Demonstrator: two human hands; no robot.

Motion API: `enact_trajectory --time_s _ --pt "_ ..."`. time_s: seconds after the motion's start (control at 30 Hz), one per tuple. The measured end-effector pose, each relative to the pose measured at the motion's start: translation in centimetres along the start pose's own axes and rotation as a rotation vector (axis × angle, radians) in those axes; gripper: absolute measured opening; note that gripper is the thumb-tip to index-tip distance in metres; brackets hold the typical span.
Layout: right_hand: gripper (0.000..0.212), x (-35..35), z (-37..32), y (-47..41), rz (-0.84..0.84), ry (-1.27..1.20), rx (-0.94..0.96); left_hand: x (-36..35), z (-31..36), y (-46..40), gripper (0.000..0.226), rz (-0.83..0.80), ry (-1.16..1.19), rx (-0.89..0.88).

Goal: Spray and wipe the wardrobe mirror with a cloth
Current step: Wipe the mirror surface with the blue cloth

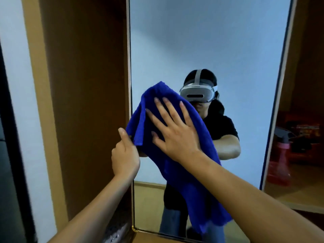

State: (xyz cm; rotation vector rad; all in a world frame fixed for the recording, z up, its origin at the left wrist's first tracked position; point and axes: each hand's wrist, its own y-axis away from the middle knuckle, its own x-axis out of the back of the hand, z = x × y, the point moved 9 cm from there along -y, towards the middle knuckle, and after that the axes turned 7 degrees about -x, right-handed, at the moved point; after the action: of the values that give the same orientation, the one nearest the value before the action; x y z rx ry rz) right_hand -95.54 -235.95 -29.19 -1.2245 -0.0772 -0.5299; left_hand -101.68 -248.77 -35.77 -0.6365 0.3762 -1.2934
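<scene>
The right hand (175, 132) lay flat with its fingers spread and straight, pressing the thick blue terry cloth (177, 165) against the tall wardrobe mirror (219, 50). The left hand (125, 155) was curled round the cloth's lower left fold near the mirror's left edge, thumb up, pinching the fabric. The cloth sat mid-height on the glass, its long tail hanging loose toward the bottom of the mirror frame.

The likeliest fault was poor coverage: only the part under the flat palm was pressed to the glass, so the hanging tail could drag and leave streaks or lint, or catch on the frame's lower corner. With nothing gripping under the right palm, the cloth might slide out if the left hand let go. A pink spray bottle (280, 155) showed dimly to the right, beyond the mirror's edge on the brown wooden wardrobe panel (308, 85); whether the glass was wetted I could not tell, and a dry wipe would smear.
</scene>
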Motion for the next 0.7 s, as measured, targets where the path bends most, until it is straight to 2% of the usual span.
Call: enact_trajectory --time_s 0.1,0.17,0.27,0.37,0.43,0.53,0.7 --pt "0.062 1.2 1.2 -4.9 0.004 0.004 -0.009 0.1 1.0 -2.1 0.069 -0.037 -0.026 0.111" --pt "0.062 1.7 2.0 -7.2 -0.018 0.021 -0.011 -0.2 3.6 -4.3 0.064 -0.065 0.062 0.118" --pt "0.065 1.5 2.1 -8.1 -0.083 0.054 0.059 -0.6 9.0 -8.3 0.061 -0.085 0.227 0.097" --pt "0.068 1.3 2.7 -8.4 -0.133 0.111 0.123 -0.8 11.5 -11.5 0.055 -0.064 0.280 0.185" --pt "0.062 2.2 4.1 -9.4 -0.134 0.116 0.124 -1.2 12.4 -12.3 0.053 -0.080 0.298 0.246" --pt "0.059 5.0 7.7 -12.4 -0.088 0.102 0.062 -1.4 14.4 -13.1 0.050 -0.100 0.304 0.280" --pt "0.058 10.7 16.1 -18.4 -0.010 0.092 -0.113 -0.8 19.3 -16.3 0.049 -0.063 0.228 0.223"
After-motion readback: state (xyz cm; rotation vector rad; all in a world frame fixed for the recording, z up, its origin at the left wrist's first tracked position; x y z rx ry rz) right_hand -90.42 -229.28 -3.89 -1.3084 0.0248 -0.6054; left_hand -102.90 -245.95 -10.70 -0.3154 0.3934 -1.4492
